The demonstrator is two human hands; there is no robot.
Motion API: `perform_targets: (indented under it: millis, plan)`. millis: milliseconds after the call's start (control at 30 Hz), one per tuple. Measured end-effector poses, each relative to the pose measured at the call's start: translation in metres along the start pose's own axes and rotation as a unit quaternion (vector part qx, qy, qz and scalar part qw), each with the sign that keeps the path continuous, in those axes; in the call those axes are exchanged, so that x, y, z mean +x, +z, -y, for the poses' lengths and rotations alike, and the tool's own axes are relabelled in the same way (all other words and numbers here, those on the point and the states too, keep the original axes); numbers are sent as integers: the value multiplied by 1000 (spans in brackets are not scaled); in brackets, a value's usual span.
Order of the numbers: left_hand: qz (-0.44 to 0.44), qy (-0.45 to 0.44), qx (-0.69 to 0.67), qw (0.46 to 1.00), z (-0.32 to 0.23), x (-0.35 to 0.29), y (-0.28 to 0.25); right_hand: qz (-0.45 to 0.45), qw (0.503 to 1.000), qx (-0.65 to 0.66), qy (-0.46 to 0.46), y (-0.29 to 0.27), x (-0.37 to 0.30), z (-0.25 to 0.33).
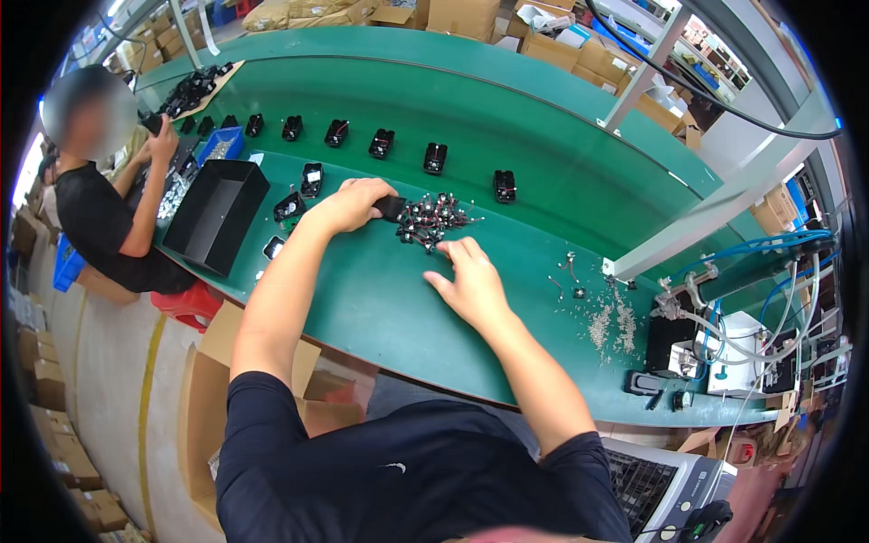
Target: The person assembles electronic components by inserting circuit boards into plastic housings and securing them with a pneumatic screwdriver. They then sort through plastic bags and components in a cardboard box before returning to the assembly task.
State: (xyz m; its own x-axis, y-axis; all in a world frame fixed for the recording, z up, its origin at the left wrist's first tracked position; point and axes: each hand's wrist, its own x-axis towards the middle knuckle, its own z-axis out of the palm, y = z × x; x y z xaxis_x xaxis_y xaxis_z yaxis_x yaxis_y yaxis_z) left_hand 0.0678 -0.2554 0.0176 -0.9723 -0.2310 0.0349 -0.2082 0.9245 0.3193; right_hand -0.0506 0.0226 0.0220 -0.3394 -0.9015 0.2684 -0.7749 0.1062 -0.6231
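While the left hand (356, 206) holds the near-left edge of the action, its grip looks closed, thumb and fingers about a small black piece (391, 208) right beside the pile of wired parts (436, 220)! Across from it, the right hand (472, 281) hangs just on the near side of that pile, grip loosely open, thumb well apart from the fingers, and nothing visible in it.

So the step in hand, as I judge it, is sorting or handling parts at the pile, one hand holding, the other free. The next move seems to call for a fine fingertip pinch, picking one part loose without dragging its neighbours along by their leads.

And what a tangle it is! The pile sits mid-scene on the green surface (389, 312), small dark bodies heaped together, thin red and black wires poking out, pale tips at some ends; single parts are too small to tell. The black piece looks dark, plain and blocky, partly hidden by the fingers. Beyond, on the far side, a row of black housings (435, 158) stands spaced out, with reddish wires showing in several.
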Motion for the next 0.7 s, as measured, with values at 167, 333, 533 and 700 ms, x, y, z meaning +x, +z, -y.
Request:
perform_targets:
  millis: [167, 333, 533, 700]
  plan:
    - [-37, 5, -16, 999, -12, -20, 4, -125, 989, -81, -8, 46, 25, -10]
    - [-60, -4, -105, 993, -15, -19, 11, -119, 991, -63, -13, 47, 17, -26]
    - [-97, -37, -208, 973, -20, -20, 17, -23, 993, 72, 87, -5, -21, -24]
    - [-192, -104, -410, 886, -30, -33, 1, -43, 995, 27, 90, -41, -90, -24]
